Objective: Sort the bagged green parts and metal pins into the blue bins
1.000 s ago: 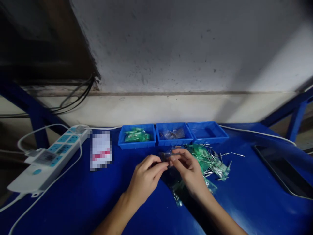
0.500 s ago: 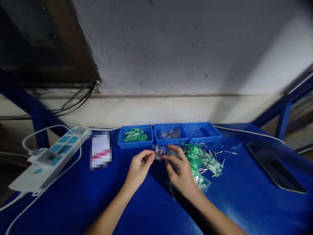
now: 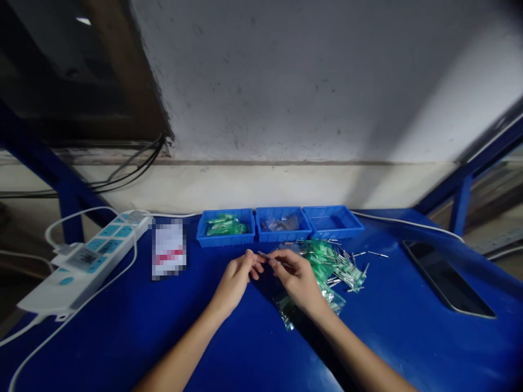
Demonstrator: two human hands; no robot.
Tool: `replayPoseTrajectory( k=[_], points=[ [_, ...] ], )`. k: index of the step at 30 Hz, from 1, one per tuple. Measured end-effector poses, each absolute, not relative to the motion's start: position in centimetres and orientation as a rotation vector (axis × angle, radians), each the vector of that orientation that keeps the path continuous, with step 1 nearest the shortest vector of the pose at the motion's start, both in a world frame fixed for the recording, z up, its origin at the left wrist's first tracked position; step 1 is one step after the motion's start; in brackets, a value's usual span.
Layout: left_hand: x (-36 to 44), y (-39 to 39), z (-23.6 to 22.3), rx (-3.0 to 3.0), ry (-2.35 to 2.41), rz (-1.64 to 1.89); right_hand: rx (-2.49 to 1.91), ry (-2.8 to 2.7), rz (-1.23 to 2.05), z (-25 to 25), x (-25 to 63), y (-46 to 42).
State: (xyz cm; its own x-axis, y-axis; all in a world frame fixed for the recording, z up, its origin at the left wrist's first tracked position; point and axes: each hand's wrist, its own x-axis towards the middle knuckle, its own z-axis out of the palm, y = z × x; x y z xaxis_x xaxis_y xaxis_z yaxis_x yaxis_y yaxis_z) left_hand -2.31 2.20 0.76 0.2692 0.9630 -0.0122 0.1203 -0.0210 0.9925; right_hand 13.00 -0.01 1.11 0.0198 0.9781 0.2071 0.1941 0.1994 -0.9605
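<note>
The right hand (image 3: 300,277) pinched a slim, probably light and stiff piece (image 3: 263,255) (best gripped mid-length) beside the half-curled left hand (image 3: 236,279), whose hold was unclear.

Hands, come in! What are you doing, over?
Right hand pinching small blurred item. Left hand close by, grip unclear. Green packets heaped beside right hand, maybe crowding it.

I register the left hand (image 3: 237,280) closer to the right hand (image 3: 300,279); the clear packet (image 3: 265,255) between them shows narrower.
</note>
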Motion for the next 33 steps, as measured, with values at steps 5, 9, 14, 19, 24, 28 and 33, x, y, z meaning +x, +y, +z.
replayPoseTrajectory(
  k=[5, 9, 14, 19, 24, 28, 33],
  points=[
    [-2.4, 2.3, 1.2, 1.237, 1.096, 0.965, -1.140, -1.643, 0.685, 1.6, 13.0, -0.6],
    [-2.4, 2.2, 1.2, 1.298, 1.054, 1.007, -1.158, -1.438, 0.845, 1.5, 12.9, -0.5],
    [-2.3, 2.1, 0.8, 1.471, 1.027, 0.968, -1.247, -1.455, 0.756, 2.0, 13.3, -0.6],
    [-1.6, 0.2, 1.9, 1.892, 1.107, 0.791, -1.122, -1.310, -0.005, 5.5, 15.3, -0.1],
    [-1.1, -1.8, 2.4, 2.309, 1.126, 0.435, -1.276, -1.683, -0.373, 7.4, 16.2, 2.5],
    [-1.6, -1.2, 1.7, 2.265, 1.159, 0.367, -1.545, -1.845, -0.183, 5.2, 15.0, 2.2],
    [-2.3, 0.8, 0.5, 2.030, 1.154, 0.559, -1.457, -1.848, 0.188, 3.1, 14.0, 0.2]
  ],
)
